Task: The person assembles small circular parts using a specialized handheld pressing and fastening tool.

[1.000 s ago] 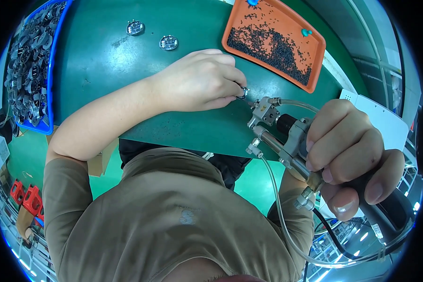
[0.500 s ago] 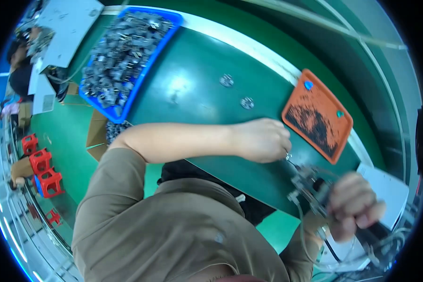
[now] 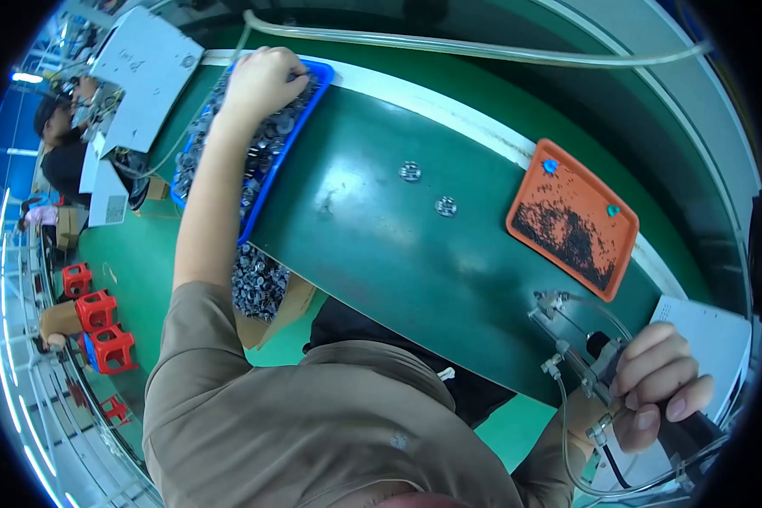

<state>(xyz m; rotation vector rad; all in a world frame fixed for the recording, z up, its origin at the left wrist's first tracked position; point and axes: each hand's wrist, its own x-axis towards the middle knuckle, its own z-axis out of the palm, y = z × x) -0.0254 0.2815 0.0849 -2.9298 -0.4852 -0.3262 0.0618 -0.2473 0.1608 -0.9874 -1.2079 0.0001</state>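
Observation:
At the far end of the blue tray [image 3: 254, 222], my left hand [image 3: 264, 80] is curled down over a heap of small grey and metallic parts [image 3: 271, 135]. Its knuckles hide what the fingers hold, if anything. My right hand [image 3: 660, 385] is wrapped round an air-driven hand tool [image 3: 577, 360] with a black body, metal fittings and clear hoses. Two small round parts, a far one [image 3: 410, 171] and a nearer one [image 3: 446, 207], lie apart on the green table [image 3: 364, 245].
An orange tray [image 3: 529, 190] with many tiny dark pieces and two blue-green bits lies at right. Below the blue tray, a cardboard box [image 3: 292, 305] holds more parts. A clear hose [image 3: 483, 51] crosses the back. Another person [image 3: 63, 148] works at far left beside red stools [image 3: 97, 309].
My left hand has swung from beside the tool's tip, where a small shiny piece showed at its fingers, left and away to the blue tray. My right hand stays at the tool.

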